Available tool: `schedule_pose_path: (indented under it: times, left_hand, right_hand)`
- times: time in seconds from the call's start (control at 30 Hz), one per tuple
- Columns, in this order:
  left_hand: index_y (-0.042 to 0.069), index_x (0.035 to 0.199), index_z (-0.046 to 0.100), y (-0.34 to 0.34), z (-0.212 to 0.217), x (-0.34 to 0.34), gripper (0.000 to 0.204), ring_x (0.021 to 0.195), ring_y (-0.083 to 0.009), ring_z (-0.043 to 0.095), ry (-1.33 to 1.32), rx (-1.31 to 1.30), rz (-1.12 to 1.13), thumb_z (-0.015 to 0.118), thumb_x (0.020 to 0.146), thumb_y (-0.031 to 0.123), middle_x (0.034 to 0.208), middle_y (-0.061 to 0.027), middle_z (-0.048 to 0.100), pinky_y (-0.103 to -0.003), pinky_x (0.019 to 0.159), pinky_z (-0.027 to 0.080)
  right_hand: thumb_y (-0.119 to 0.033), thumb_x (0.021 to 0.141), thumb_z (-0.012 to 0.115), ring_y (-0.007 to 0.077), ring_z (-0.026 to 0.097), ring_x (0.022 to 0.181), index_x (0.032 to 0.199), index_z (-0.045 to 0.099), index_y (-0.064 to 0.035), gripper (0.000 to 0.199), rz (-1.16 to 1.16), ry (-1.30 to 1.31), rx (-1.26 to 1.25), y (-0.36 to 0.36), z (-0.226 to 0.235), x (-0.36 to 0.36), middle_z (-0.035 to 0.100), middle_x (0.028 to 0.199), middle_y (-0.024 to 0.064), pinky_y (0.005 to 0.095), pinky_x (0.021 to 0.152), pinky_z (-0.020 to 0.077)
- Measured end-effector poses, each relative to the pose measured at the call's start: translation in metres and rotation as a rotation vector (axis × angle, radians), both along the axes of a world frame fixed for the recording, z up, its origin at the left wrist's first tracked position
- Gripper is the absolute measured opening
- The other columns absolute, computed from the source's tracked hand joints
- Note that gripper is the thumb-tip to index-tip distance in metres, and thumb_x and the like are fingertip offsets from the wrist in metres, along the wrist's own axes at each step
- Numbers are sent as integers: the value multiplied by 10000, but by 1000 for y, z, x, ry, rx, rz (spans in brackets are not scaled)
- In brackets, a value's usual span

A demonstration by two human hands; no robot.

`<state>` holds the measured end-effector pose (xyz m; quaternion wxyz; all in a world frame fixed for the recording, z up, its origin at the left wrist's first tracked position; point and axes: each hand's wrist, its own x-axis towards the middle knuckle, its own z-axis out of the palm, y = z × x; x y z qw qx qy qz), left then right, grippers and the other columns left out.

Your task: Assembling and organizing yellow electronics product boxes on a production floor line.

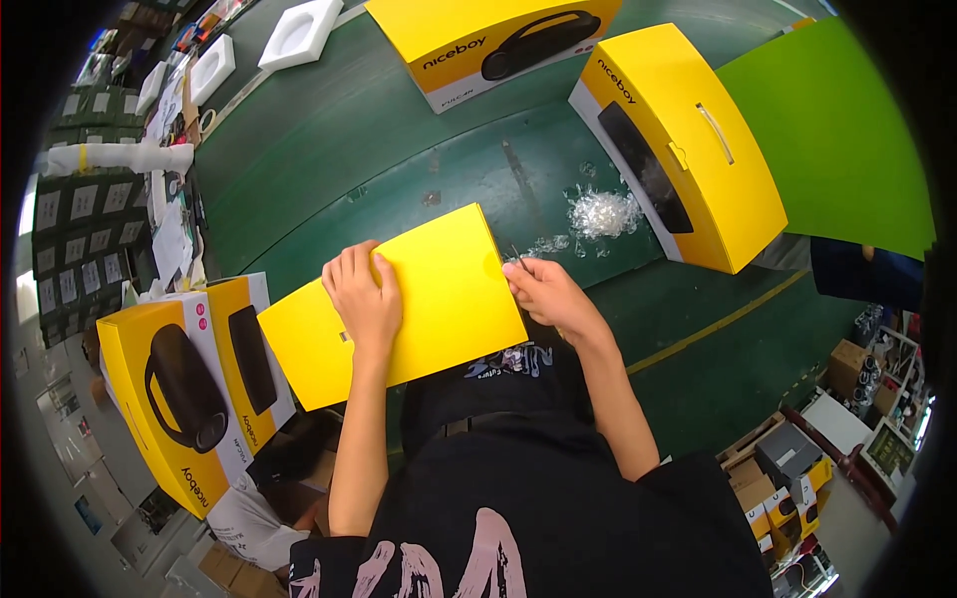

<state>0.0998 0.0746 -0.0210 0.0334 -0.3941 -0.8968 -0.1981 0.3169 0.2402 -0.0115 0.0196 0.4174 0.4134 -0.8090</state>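
Observation:
A plain yellow box [439, 289] lies at a slant across the near edge of the green bench, in front of my body. My left hand [364, 294] rests on its top face, fingers bent and thumb apart, pressing it. At the box's right edge is my right hand [551, 294], its fingertips pinched on a thin dark tool [515, 255] whose exact kind I cannot make out. Just beyond that hand, small clear plastic pieces trail toward a heap of clear round stickers [604, 214] on the bench.
A yellow box with a handle [698, 140] stands at the right, beside a bright green panel [827, 130]. Another printed box [498, 45] is at the back. Two printed boxes [189, 389] stand at the left, near another person [254, 523]. White foam pieces [299, 33] lie far left.

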Motion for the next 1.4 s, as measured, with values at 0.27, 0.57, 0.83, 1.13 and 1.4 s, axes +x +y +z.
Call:
schedule_pose_path:
  times: [0.27,0.57,0.83,1.13,1.4]
  left_hand:
    - [63,1126,686,0,0,0,248,1203,-315,562,-12,-47,12,518,1031,218,1170,-126,684,-473,1134,370]
    - [56,1103,683,2,1,1,241,1177,-322,567,4,-25,14,526,1017,217,1146,-129,679,-468,1124,369]
    - [43,1091,679,0,1,1,237,1153,-321,571,-1,-21,7,536,1001,208,1126,-134,672,-465,1118,366]
    - [59,1121,681,2,1,1,256,1190,-323,571,-19,-48,5,505,1036,224,1167,-130,687,-474,1129,365]
    - [57,1129,684,1,2,1,263,1197,-328,564,-15,-38,13,504,1036,225,1174,-131,685,-481,1135,361]
  right_hand:
    - [-233,1096,569,-17,283,464,872,551,-100,261,88,15,-94,15,6,3,408,639,-108,200,417,181]
    - [-230,1106,543,29,288,453,879,555,-100,261,-434,355,-200,41,20,-10,401,669,-72,196,401,231]
    - [-361,1069,615,53,421,639,773,573,-50,431,75,-84,385,4,-3,1,481,675,-47,251,590,355]
    - [-260,1045,664,26,409,625,820,551,-72,314,150,17,352,15,-6,-7,498,703,-55,237,547,338]
    - [-206,1069,625,-14,304,513,882,522,-120,230,-62,134,-110,16,-1,-5,433,697,-83,189,436,201]
